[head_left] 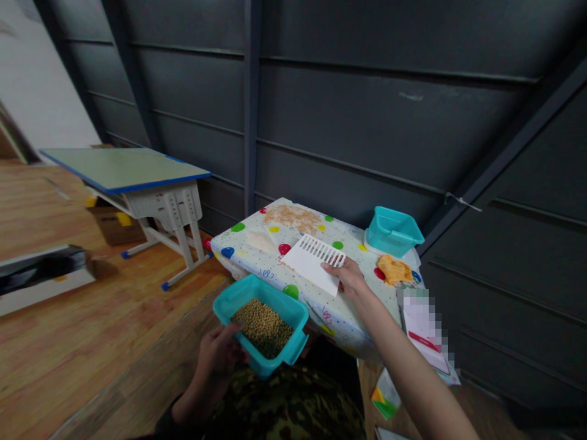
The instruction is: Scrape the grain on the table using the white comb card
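My left hand [217, 354] is closed on the near left rim of a teal plastic basin [287, 298], thumb over the edge. The basin is just off the table's front edge, with round tan beans [261, 321] inside and some greenish ones at the near side. In my right hand [349, 276] is a flat white plastic scraper [309, 264] with a row of slots along its far end, held low over the table. A short line of small tan bits [290, 266] lies along the scraper's left edge. Farther back, tan flakes or grains [293, 217] are spread on the tablecloth.
The balloon-print tablecloth [257, 260] covers a small table by a dark panelled wall. At its right stand another teal basin [394, 232], an orange cloth [395, 270] and a blurred-out flat item [424, 330]. A green-topped desk [128, 168] is at left.
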A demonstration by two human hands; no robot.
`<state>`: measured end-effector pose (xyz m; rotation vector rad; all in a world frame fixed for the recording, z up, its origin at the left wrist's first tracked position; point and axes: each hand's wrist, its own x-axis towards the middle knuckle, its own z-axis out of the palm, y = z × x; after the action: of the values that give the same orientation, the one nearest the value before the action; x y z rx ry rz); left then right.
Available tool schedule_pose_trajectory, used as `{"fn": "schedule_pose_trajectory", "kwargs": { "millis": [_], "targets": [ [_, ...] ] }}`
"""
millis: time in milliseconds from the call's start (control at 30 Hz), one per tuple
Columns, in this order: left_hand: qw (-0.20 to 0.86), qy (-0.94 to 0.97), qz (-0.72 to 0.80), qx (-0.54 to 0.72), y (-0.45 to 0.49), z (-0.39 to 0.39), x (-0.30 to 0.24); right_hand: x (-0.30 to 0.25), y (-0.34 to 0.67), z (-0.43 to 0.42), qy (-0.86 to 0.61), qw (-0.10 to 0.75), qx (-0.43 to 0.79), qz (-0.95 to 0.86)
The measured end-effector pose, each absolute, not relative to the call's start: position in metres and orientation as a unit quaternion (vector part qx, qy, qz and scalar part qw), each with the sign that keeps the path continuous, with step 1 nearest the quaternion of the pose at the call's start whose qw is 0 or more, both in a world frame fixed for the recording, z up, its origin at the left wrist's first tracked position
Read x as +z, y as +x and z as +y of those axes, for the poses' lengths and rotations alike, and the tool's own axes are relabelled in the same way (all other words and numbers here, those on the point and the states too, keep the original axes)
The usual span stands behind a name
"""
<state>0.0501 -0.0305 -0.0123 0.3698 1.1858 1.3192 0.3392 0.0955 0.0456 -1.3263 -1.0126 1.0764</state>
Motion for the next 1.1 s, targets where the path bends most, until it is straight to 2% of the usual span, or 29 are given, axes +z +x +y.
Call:
{"fn": "schedule_pose_trajectory", "kwargs": {
  "millis": [200, 500, 767, 1100],
  "targets": [
    [0.613, 0.157, 0.503, 0.588, 0.053, -0.029, -0.011, 0.035, 0.328, 0.073, -0.556, 0.569, 0.45, -0.405],
    [0.619, 0.164, 0.484, 0.596, 0.052, -0.029, -0.016, 0.038, 0.317, 0.033, -0.537, 0.56, 0.442, -0.45],
    [0.616, 0.16, 0.487, 0.598, 0.051, -0.027, -0.023, 0.054, 0.352, 0.098, -0.578, 0.642, 0.316, -0.393],
    [0.605, 0.148, 0.516, 0.588, 0.045, -0.023, -0.029, 0.048, 0.35, 0.151, -0.606, 0.605, 0.345, -0.384]
  ]
}}
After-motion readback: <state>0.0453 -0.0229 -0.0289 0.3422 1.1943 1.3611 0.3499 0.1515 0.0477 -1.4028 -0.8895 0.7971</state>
